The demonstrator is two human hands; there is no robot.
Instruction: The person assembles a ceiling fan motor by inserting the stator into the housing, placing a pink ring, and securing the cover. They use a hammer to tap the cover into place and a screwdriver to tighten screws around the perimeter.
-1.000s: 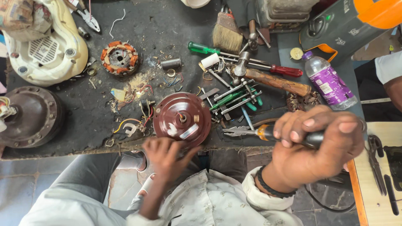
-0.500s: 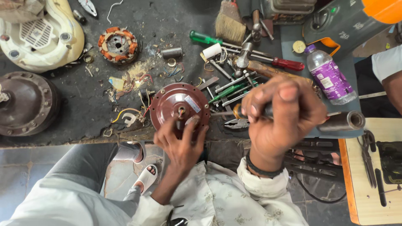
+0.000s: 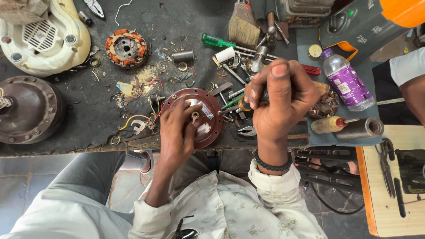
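I see my left hand (image 3: 177,128) lying flat-fingered over the maroon motor cover (image 3: 201,119), a round, glossy metal dish with a pale label and coloured wires at its hub; the fingers curl loosely on it, pressing rather than clamping. The cover sits at the near edge of the workbench (image 3: 88,102), slightly overhanging it. My right hand (image 3: 281,99) is closed in a fist around a dark tool handle (image 3: 264,94); what kind of tool it is I cannot tell, since the fist hides most of it.

The bench top is dark, scuffed and dusty, littered with wire scraps and small hardware. To the far left lies a copper-wound stator (image 3: 126,48), ring-shaped with orange tape, and a cream plastic housing (image 3: 40,37). A large brown domed motor shell (image 3: 26,108) sits at the left edge. Far of my right hand is a tangle of steel tools, a green-handled screwdriver (image 3: 217,41) and a bristle brush (image 3: 242,25). On the right stand a clear plastic bottle (image 3: 347,82) with a purple label and a wooden-handled tool (image 3: 327,125). Open room is scarce; only the patch just left of the cover is fairly free.
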